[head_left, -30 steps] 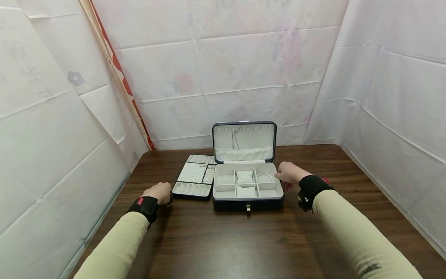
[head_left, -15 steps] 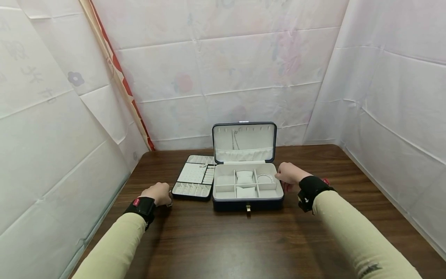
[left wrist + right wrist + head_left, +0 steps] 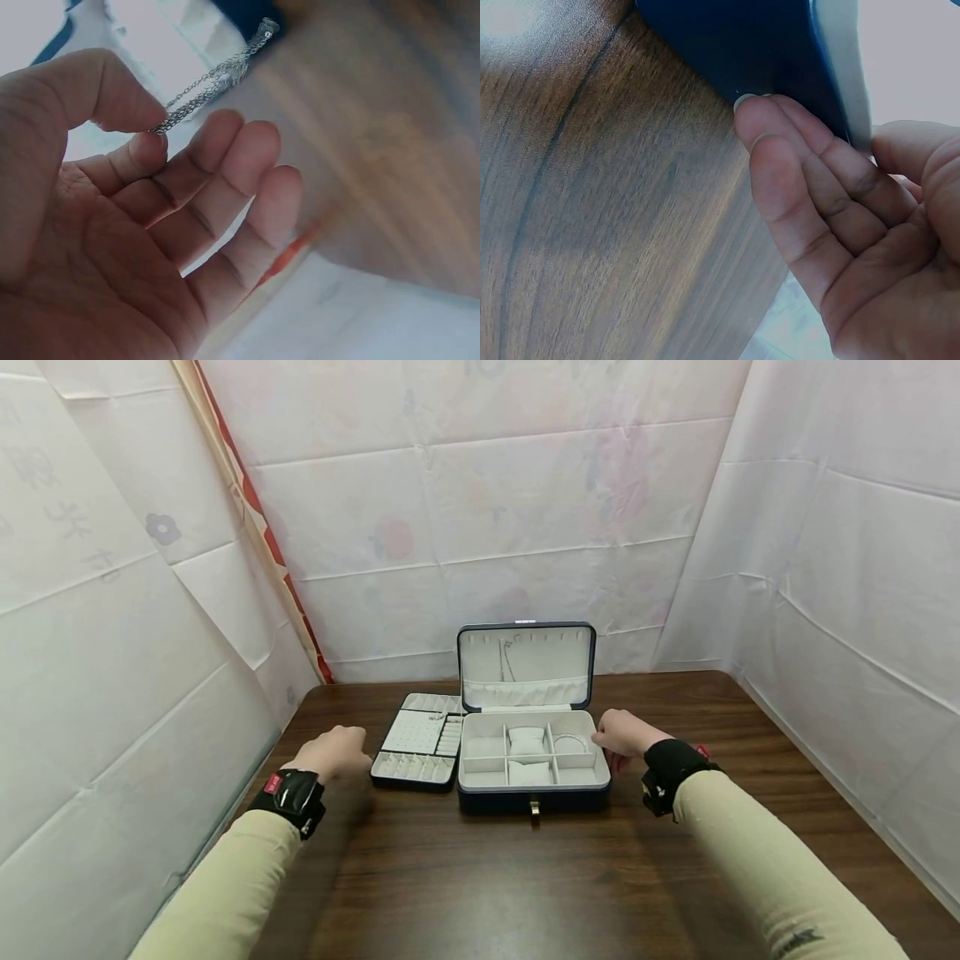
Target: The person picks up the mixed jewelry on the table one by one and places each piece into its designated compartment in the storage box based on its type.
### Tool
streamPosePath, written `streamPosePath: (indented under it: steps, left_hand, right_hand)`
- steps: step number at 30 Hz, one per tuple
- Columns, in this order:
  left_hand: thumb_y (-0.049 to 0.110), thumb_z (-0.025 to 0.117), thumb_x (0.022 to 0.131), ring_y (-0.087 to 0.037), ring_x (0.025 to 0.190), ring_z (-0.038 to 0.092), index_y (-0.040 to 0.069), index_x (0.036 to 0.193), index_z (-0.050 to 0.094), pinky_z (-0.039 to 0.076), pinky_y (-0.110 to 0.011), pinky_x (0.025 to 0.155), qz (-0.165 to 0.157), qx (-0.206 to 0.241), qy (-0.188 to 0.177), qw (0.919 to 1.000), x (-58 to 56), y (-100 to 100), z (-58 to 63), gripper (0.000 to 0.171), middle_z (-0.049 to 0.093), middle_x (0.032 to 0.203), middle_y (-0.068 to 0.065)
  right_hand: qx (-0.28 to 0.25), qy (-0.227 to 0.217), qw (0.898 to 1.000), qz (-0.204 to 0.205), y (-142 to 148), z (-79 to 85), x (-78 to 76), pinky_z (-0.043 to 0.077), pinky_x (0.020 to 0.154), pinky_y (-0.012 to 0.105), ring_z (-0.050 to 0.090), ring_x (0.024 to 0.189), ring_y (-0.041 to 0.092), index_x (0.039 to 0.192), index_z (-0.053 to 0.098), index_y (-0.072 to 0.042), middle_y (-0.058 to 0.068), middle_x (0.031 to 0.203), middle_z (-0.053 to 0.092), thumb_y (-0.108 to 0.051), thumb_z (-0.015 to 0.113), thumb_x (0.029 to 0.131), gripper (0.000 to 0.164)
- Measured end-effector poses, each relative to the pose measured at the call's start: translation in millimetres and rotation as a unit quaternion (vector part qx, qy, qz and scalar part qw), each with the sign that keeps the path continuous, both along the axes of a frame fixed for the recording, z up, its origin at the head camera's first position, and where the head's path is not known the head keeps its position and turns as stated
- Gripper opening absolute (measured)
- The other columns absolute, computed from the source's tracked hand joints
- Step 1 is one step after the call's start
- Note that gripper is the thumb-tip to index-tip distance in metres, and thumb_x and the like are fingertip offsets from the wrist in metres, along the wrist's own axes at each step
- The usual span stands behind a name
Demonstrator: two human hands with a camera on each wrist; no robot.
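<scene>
Between thumb and forefinger, my left hand (image 3: 333,753) pinches a bunched silver chain (image 3: 214,82); its other fingers are loosely bent. This hand is beside the front left corner of a flat jewelry tray (image 3: 415,767), which has white ring slots. My right hand (image 3: 626,732) holds the right wall of an open dark blue jewelry box (image 3: 536,800). In the right wrist view its fingers lie along the box's outer side (image 3: 739,52), with the thumb at the pale rim. Two white cushions (image 3: 527,741) and a bracelet (image 3: 570,743) lie in the box's compartments.
A thin necklace (image 3: 507,660) hangs inside the raised lid (image 3: 525,643). Small jewelry (image 3: 437,717) rests on the tray. The box and tray stand side by side on a brown wooden table (image 3: 480,885), with white sheeting (image 3: 487,527) behind and at both sides.
My left hand has lifted off the table beside the tray and shifted slightly back and left, carrying the chain. The right hand and the box have stayed put.
</scene>
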State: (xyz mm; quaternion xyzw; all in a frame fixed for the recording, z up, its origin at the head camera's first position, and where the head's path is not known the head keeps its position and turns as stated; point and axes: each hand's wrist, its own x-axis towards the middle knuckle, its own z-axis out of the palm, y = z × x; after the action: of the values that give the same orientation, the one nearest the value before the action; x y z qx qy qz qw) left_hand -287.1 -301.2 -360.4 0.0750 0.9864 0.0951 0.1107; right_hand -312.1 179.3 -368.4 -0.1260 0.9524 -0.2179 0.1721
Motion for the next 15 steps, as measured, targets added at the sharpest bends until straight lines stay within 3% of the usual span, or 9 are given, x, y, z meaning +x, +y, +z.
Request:
streamPosePath:
  steps: [8,15]
  left_hand:
    - [0.014,0.058,0.083,-0.026,0.078,0.057,0.007,0.097,0.06,0.045,-0.047,0.064,-0.01,0.0,0.019,0.9998,8.0,18,39.6,0.016,0.062,0.089,-0.008]
    - [0.016,0.057,0.087,-0.022,0.07,0.05,0.009,0.09,0.055,0.038,-0.04,0.06,-0.029,0.014,0.046,0.9984,15.2,39,63.5,0.007,0.053,0.08,-0.004]
  right_hand:
    - [0.006,0.002,1.0,0.003,-1,0.6,0.5,0.058,0.053,0.035,0.07,0.051,0.023,0.075,0.069,0.003,0.006,0.054,0.067,-0.008,0.047,0.102,0.036]
    - [0.021,0.001,1.0,0.006,0,4.0,0.7,0.059,0.056,0.035,0.07,0.054,0.023,0.076,0.071,-0.001,0.006,0.057,0.068,-0.011,0.048,0.104,0.038]
